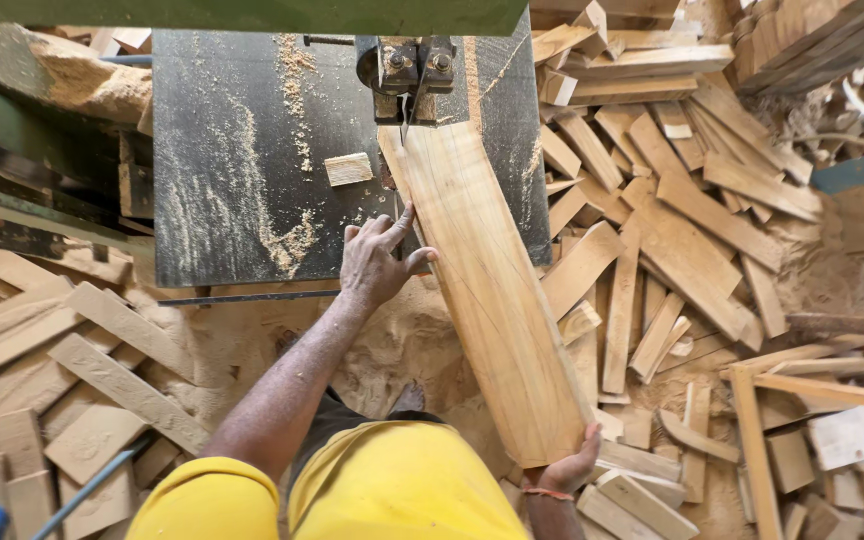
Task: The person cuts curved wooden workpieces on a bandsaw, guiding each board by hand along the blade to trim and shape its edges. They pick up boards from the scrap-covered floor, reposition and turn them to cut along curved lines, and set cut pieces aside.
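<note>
Wooden plank (492,300) lies angled at the blade (404,125); left hand (377,262) presses flat steadying it, right hand (572,465) grips its near end.

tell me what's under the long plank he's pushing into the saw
The far end of the long plank rests on the dark saw table. The near end overhangs sawdust and offcuts on the floor. What lies directly beneath it is covered.
</note>
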{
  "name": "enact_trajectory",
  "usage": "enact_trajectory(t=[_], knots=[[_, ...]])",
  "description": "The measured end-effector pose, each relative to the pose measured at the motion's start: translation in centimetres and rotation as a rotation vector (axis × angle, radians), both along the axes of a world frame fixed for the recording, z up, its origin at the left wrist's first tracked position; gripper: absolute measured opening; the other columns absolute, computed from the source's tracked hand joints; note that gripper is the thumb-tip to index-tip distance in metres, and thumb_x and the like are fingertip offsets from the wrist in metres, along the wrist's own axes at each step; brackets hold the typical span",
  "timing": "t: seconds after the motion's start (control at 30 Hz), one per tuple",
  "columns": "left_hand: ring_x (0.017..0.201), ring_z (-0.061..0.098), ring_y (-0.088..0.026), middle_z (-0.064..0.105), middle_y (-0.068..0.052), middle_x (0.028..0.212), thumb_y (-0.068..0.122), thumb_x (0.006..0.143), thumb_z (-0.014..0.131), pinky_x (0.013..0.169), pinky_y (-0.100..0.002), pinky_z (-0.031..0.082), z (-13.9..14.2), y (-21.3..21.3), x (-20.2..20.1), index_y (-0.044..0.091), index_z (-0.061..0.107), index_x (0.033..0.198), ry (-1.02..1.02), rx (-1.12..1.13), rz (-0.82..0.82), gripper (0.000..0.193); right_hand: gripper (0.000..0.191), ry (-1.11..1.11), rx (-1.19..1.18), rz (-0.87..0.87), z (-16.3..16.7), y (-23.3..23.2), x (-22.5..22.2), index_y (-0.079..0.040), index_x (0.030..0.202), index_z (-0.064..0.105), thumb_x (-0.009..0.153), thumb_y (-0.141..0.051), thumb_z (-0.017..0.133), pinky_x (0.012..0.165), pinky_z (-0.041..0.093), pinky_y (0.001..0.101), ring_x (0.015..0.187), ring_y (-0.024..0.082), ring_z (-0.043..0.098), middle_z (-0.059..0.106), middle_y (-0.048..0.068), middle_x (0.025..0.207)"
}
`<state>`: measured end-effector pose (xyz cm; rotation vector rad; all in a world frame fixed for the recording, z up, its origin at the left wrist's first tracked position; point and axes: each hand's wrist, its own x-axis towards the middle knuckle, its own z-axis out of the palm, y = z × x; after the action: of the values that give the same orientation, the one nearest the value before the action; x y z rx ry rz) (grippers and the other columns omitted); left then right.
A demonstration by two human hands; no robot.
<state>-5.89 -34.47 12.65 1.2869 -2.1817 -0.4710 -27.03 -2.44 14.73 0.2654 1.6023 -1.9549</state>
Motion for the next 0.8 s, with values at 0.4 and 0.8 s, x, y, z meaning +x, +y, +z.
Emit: enact_trajectory(t=[0.4, 0.8], knots=[[0.079, 0.057, -0.019, 0.058, -0.004, 0.083, 0.078, 0.088, 0.054, 0.081, -0.039, 0.037, 1.0, -0.1, -0.2, 0.014, 0.065, 0.143, 0.050, 0.037, 0.029, 0.085, 0.070, 0.027, 0.027, -0.003, 0.4, -0.9, 0.8, -0.003, 0.142, 0.049, 0.099, -0.057, 0.044, 0.101, 0.050, 0.0481, 0.124, 0.033, 0.060, 0.058, 0.015, 0.139], [0.074, 0.054, -0.015, 0.055, 0.000, 0.078, 0.076, 0.093, 0.045, 0.079, -0.037, 0.036, -0.2, -0.4, -0.4, 0.017, 0.063, 0.146, 0.040, 0.043, 0.034, 0.081, 0.074, -0.011, 0.184, -0.047, 2.6, -2.4, 2.5, -0.007, 0.144, 0.047, 0.092, -0.060, 0.047, 0.098, 0.049, 0.0512, 0.124, 0.033, 0.058, 0.056, 0.016, 0.138]])
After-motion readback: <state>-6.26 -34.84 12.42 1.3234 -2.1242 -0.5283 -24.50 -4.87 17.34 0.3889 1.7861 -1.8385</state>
